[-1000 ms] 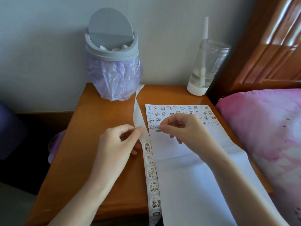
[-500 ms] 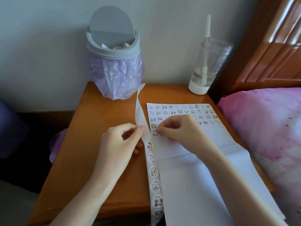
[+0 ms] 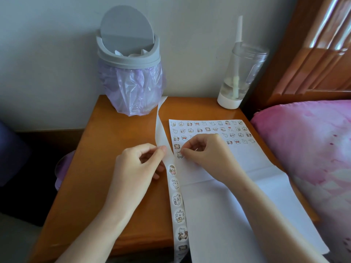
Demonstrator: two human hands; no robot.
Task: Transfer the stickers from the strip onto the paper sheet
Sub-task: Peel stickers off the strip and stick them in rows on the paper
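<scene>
A long white sticker strip (image 3: pixel 177 204) runs down the middle of the wooden bedside table (image 3: pixel 106 168), with several round cartoon stickers on its near half and a bare far half. My left hand (image 3: pixel 140 166) pinches the strip at its left edge. The white paper sheet (image 3: pixel 233 202) lies right of the strip, with rows of small stickers across its top. My right hand (image 3: pixel 207 150) rests on the sheet's left side, fingertips pressed on a sticker (image 3: pixel 179 155) at the start of a lower row.
A grey swing-lid bin (image 3: pixel 129 61) lined with a purple bag stands at the table's back. A clear cup with a straw (image 3: pixel 241 73) stands at the back right. A pink pillow (image 3: pixel 307 149) and wooden headboard (image 3: pixel 313 50) border the right.
My right hand moved down and left on the sheet and set a sticker below the earlier row. My left hand stayed pinched on the strip.
</scene>
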